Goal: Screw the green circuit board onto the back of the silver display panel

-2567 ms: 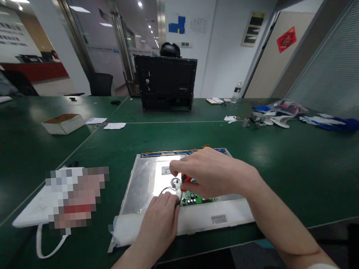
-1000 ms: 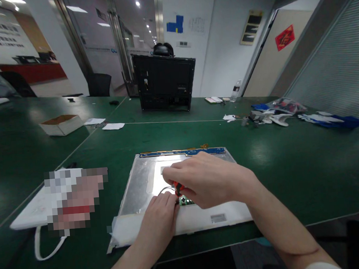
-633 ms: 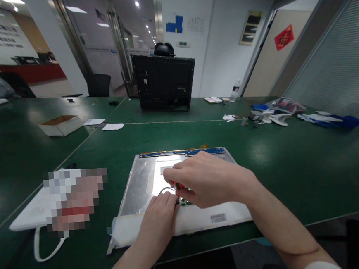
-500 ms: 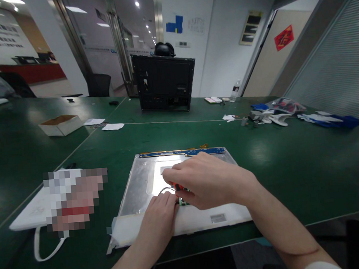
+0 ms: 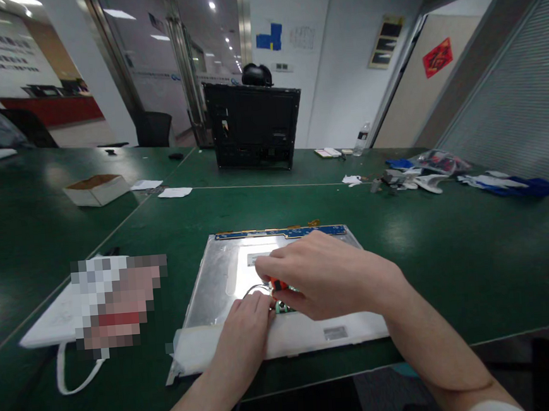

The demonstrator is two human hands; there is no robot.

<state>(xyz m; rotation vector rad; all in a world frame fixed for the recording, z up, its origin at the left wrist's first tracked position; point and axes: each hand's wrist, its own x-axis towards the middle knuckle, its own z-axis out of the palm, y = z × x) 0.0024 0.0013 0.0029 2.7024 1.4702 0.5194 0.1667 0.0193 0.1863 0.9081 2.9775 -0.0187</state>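
An LCD display panel point(image 5: 204, 293) lies back side up on the table before me, with a blue circuit strip point(image 5: 258, 234) along its far edge and a white band point(image 5: 304, 336) along its near edge. My right hand point(image 5: 325, 276) is closed around an orange-handled screwdriver point(image 5: 277, 285), held over a small green circuit board point(image 5: 282, 307) on the panel; its tip is hidden. Beside that board, my left hand point(image 5: 248, 321) rests on the panel with fingers together and curled; what lies under its fingertips is hidden. A thin dark cable point(image 5: 254, 288) loops just beyond it.
To the left lie a white device with a looped strap point(image 5: 50, 318) and a blurred-out item. Farther back are an open box point(image 5: 97, 191), papers point(image 5: 174, 192) and a black monitor housing point(image 5: 255, 126). A bottle point(image 5: 360, 140) and a pile of bags and parts point(image 5: 424, 171) are at right.
The view has shifted slightly. My right hand has turned a little at the orange handle and moved slightly right, showing more of the green board. My left hand stays in place.
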